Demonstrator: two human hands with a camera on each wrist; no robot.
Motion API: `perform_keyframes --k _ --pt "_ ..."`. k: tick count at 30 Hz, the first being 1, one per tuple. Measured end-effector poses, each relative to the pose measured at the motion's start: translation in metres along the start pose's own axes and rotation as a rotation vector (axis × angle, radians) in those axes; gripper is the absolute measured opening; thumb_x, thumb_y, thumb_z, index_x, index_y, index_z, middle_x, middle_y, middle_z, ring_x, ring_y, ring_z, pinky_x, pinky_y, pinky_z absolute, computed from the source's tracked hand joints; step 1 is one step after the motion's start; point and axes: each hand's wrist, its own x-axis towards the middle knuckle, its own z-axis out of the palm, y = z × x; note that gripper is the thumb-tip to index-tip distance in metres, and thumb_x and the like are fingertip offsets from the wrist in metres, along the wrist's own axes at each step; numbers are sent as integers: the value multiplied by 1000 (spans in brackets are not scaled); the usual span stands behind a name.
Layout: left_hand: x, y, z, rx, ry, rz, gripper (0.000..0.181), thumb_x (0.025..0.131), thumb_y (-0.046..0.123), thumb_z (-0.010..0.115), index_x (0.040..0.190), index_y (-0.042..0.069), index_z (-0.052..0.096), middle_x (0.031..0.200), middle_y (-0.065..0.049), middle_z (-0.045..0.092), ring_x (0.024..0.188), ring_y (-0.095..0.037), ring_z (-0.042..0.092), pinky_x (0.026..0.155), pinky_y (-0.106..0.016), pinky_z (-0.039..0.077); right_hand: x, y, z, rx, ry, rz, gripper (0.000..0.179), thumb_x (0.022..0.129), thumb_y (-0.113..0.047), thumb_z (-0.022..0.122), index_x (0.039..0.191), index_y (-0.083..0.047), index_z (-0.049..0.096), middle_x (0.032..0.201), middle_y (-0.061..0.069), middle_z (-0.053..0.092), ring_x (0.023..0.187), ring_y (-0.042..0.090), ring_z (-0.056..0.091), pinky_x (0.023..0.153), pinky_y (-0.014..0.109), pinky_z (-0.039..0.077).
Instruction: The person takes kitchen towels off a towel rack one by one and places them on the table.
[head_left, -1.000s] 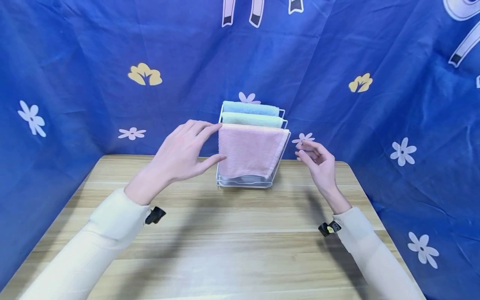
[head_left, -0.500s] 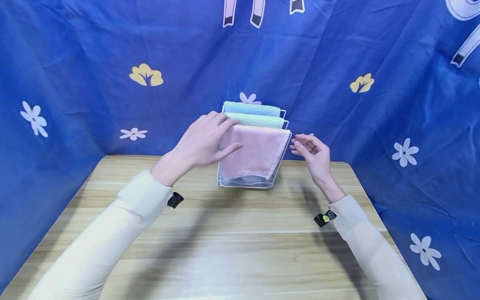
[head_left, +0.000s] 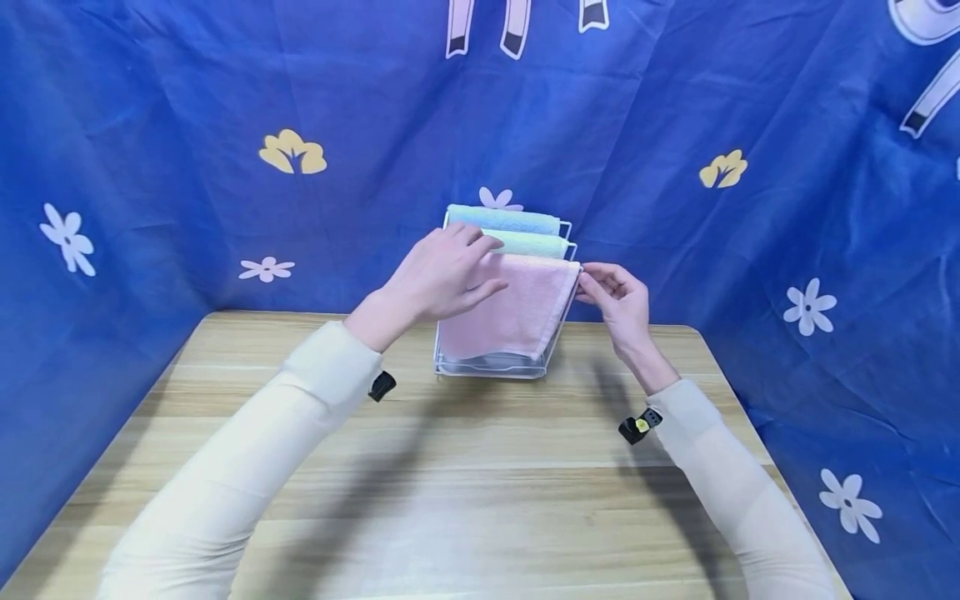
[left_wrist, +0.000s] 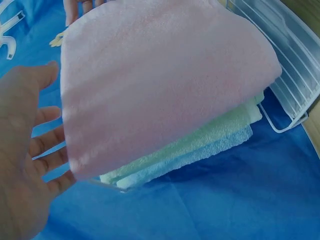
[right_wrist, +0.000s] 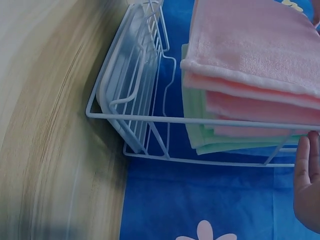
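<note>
A pink towel (head_left: 517,300) hangs folded over the front bar of a white wire rack (head_left: 491,372). Behind it hang a green towel (head_left: 532,243) and a blue towel (head_left: 517,219). My left hand (head_left: 442,271) hovers at the pink towel's left upper part, fingers spread and fairly straight; in the left wrist view, that hand (left_wrist: 22,145) is beside the towel's edge, fingertips partly hidden behind it. My right hand (head_left: 622,304) has its fingertips at the rack's upper right corner, beside the towel's end. In the right wrist view, its fingers (right_wrist: 302,160) touch or nearly touch the rack's wire.
The rack has a pale tray (right_wrist: 117,75) at its base and stands near the back of a wooden table (head_left: 480,483). A blue patterned cloth (head_left: 390,108) encloses the back and sides. Black wrist cameras sit at both cuffs.
My left hand has moved right, in front of the pink towel's left part. My right hand has moved left to the rack's upper right corner. Towels and rack look unmoved.
</note>
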Motion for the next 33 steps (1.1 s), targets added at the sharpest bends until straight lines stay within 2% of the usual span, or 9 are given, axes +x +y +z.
perform_keyframes --k 5,17,23,33 --pt "5 1 7 -17 -9 -9 47 100 45 69 130 8 69 115 -14 70 107 -36 63 92 -47 55 0 2 3 6 0 18 33 97 13 63 96 -17 77 87 -5 78 76 7 75 72 26 64" --pt "16 0 19 -50 -20 -38 42 102 42 66 128 9 69 116 -13 70 108 -34 64 89 -46 56 1 3 4 -5 12 29 35 98 12 63 93 -20 77 86 -7 78 76 6 75 72 25 64" --pt "19 -2 21 -74 -5 -27 37 103 40 67 123 10 72 111 -12 70 102 -33 64 85 -46 56 2 5 3 -9 18 33 36 98 11 62 92 -21 77 86 -8 78 76 6 74 72 25 64" --pt "21 -3 20 -104 -29 -46 28 104 35 66 116 11 73 107 -10 71 96 -30 62 81 -44 55 2 5 4 -7 10 29 33 99 10 63 94 -19 77 85 -7 78 76 6 74 72 25 64"
